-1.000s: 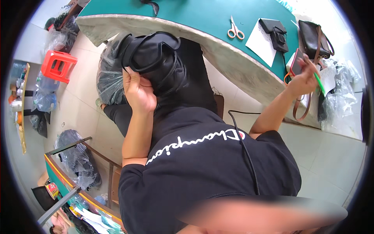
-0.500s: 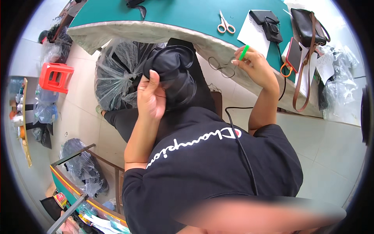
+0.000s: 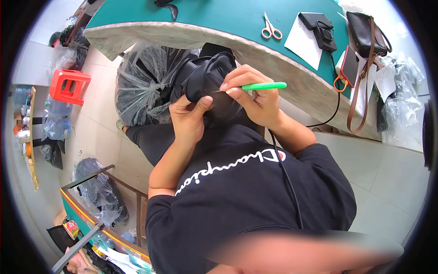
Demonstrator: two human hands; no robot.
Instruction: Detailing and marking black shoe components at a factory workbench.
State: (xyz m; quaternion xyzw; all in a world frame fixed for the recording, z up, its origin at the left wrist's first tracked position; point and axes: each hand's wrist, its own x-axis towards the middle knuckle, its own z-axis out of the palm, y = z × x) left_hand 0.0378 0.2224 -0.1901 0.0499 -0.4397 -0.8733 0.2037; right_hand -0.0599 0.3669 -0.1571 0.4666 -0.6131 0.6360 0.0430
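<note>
Head view: left hand (image 3: 188,119) grips black bag (image 3: 205,80); right hand (image 3: 255,100) pinches green tool (image 3: 264,85), near table edge (image 3: 255,45).

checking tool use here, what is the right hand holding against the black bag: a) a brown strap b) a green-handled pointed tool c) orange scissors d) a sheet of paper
b: the right hand grips a green-handled pointed tool, its thin tip against the black bag that the left hand holds; the scissors lie untouched on the green table.
</note>
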